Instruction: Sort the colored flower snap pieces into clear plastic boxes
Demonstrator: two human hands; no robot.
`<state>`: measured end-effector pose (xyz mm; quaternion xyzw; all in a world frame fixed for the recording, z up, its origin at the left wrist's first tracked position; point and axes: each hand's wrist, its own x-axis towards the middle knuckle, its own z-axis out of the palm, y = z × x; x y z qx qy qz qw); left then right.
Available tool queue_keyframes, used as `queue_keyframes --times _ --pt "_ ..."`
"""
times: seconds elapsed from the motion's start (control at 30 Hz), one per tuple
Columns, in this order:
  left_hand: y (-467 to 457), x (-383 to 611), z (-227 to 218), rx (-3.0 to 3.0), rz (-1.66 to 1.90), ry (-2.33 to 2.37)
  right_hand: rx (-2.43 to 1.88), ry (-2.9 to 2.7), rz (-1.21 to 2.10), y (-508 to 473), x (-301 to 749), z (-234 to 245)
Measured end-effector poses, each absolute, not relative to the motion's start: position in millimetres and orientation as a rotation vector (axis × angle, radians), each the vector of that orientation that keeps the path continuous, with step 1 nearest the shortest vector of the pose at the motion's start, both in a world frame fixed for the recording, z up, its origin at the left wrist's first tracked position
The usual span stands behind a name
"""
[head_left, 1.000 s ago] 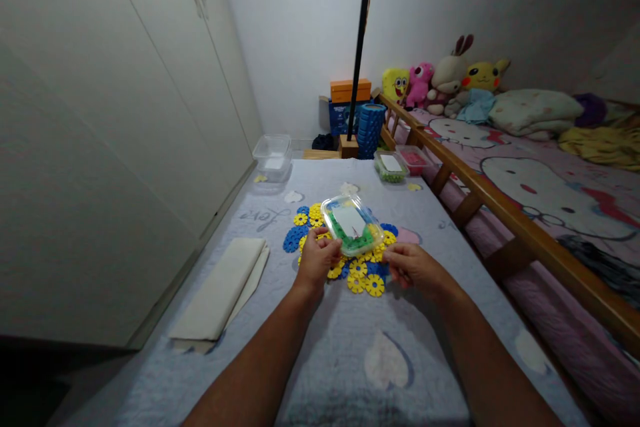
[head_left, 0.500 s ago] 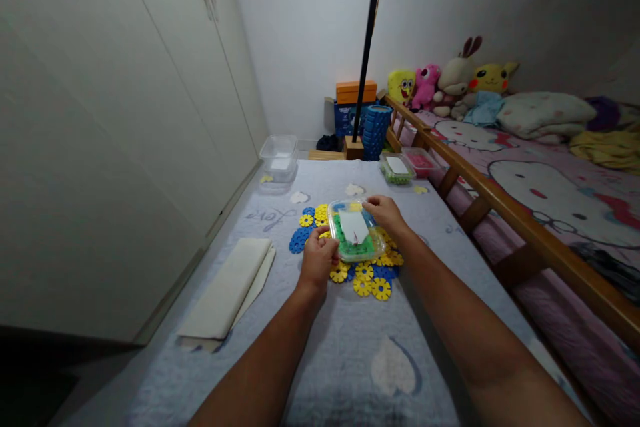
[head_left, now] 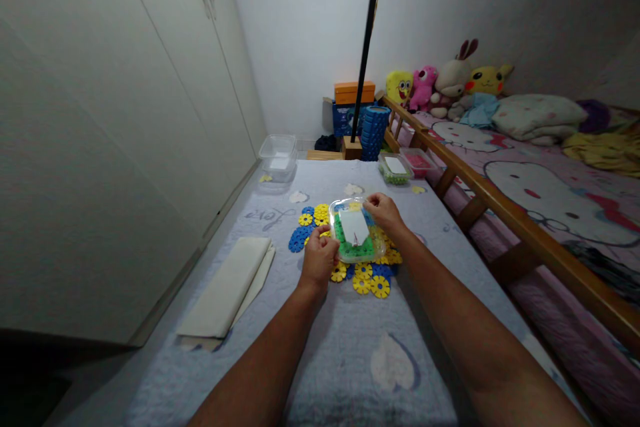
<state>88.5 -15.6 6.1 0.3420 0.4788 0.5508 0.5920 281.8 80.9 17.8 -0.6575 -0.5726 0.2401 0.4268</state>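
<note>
A clear plastic container (head_left: 344, 250) with a white label (head_left: 354, 227) on its lid is between my hands, with green pieces showing inside. My left hand (head_left: 319, 257) grips its near left edge, fingers closed. At the far right corner, my right hand (head_left: 384, 212) pinches the rim. Under and around the container lies a loose pile of blue and yellow notched plastic discs, such as a yellow disc (head_left: 380, 287) at the front and a blue disc (head_left: 299, 240) at the left. The container covers the middle of the pile.
Folded beige cloth or paper (head_left: 230, 290) lies at the left of the table. Clear empty-looking containers (head_left: 278, 150) stand at the back left. A container of green pieces (head_left: 395, 170) and one of red pieces (head_left: 418, 161) stand back right. A wooden bed rail (head_left: 465, 193) runs along the right.
Both hands keep their hold on the container, which stays nearly in place over the discs. The whole view has shifted very slightly.
</note>
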Motion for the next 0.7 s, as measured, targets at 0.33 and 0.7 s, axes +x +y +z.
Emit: queue_keyframes --times 0.33,0.7 --pt "-16.1 88.9 7.0 0.812 1.252 1.13 -1.819 -1.542 0.573 74.7 280.1 38.6" --pt "-15.3 87.8 8.4 0.793 1.248 1.112 -2.153 -1.77 0.183 63.2 259.5 54.7"
